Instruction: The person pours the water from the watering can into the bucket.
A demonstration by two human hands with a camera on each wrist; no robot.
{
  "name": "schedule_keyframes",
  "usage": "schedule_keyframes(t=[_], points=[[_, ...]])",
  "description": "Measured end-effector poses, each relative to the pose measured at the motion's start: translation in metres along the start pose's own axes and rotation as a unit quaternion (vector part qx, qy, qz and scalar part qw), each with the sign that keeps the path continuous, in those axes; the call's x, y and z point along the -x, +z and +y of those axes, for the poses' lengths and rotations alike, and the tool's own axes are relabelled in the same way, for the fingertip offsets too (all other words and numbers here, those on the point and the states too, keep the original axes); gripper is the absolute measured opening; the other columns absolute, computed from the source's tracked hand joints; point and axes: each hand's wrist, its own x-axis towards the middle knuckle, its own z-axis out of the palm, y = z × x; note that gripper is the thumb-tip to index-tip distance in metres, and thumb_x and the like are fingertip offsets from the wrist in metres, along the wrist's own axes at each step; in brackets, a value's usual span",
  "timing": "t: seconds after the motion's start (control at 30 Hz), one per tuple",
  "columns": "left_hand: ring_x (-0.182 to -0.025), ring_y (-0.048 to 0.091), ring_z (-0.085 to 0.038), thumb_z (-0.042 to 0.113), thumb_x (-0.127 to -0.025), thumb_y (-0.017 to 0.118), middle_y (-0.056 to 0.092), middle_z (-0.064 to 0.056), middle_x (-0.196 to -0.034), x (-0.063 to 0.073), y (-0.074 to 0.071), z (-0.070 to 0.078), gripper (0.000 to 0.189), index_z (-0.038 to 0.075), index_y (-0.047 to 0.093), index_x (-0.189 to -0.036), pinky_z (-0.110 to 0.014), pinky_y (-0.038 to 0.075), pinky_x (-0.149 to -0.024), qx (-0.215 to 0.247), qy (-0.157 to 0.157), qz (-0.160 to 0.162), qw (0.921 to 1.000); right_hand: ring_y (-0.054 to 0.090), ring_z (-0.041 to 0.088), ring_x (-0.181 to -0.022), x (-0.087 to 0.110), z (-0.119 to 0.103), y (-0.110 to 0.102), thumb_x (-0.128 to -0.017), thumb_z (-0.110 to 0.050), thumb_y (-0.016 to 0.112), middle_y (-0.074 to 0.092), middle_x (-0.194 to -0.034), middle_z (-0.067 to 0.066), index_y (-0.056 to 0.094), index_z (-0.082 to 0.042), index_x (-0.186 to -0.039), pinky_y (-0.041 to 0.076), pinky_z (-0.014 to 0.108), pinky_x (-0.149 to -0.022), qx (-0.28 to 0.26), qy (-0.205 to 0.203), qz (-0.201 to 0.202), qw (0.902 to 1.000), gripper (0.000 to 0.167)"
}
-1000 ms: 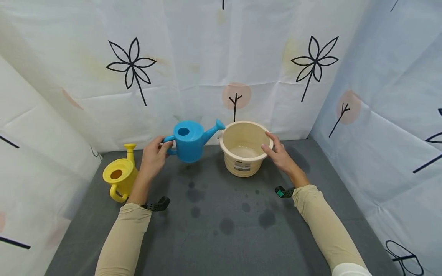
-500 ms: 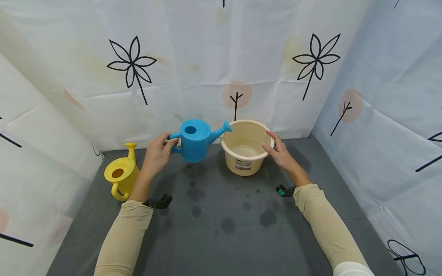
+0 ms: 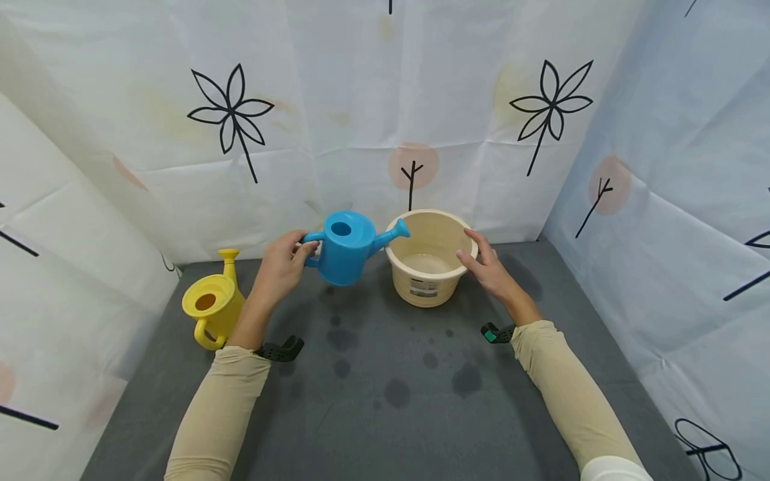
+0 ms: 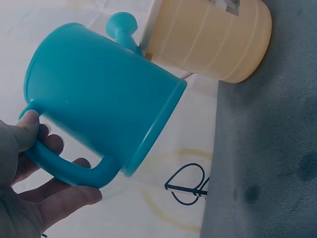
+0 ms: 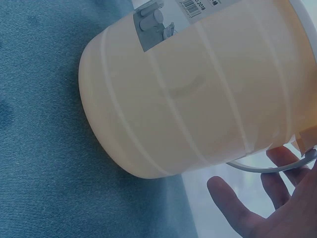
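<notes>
In the head view my left hand (image 3: 284,267) grips the handle of a blue watering can (image 3: 345,248), held above the table and tilted toward the bucket. Its spout reaches over the left rim of a cream bucket (image 3: 424,288); no water stream is visible. The left wrist view shows the thumb and fingers curled round the can's handle (image 4: 74,171). My right hand (image 3: 490,270) holds the bucket's right rim. Some of its fingers lie outside the wall by the thin wire handle (image 5: 277,169) in the right wrist view, where the rim grip is partly out of frame.
A yellow watering can (image 3: 213,307) stands at the left, beside my left forearm. Dark wet spots (image 3: 397,393) mark the grey table (image 3: 373,444). White patterned cloth (image 3: 337,87) walls the table at the back and both sides.
My left hand has carried the blue watering can to the right, bringing its spout over the bucket's rim, and the can tips more. The right hand and bucket stay nearly still.
</notes>
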Motion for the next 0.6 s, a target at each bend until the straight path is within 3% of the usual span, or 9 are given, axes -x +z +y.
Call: schedule_keyframes(t=[0.43, 0.6], points=[[-0.116, 0.061, -0.039, 0.024, -0.106, 0.056, 0.065, -0.018, -0.125, 0.0, 0.0, 0.006, 0.032, 0.005, 0.062, -0.132, -0.06, 0.055, -0.098, -0.017, 0.025, 0.012, 0.9995, 0.01, 0.048, -0.151, 0.001, 0.002, -0.001, -0.107, -0.023, 0.049, 0.0, -0.166, 0.029, 0.013, -0.007, -0.164, 0.045, 0.064, -0.112, 0.004, -0.005, -0.001, 1.0, 0.069], [-0.112, 0.063, -0.036, 0.025, -0.106, 0.055, 0.066, -0.016, -0.121, -0.003, -0.002, 0.011, 0.03, 0.007, 0.062, -0.129, -0.058, 0.055, -0.094, -0.016, 0.043, 0.024, 0.9987, 0.01, 0.05, -0.151, 0.0, 0.002, -0.001, -0.107, -0.024, 0.049, -0.001, -0.165, 0.03, 0.013, -0.006, -0.164, 0.044, 0.067, -0.111, -0.005, -0.012, -0.003, 0.9999, 0.07]])
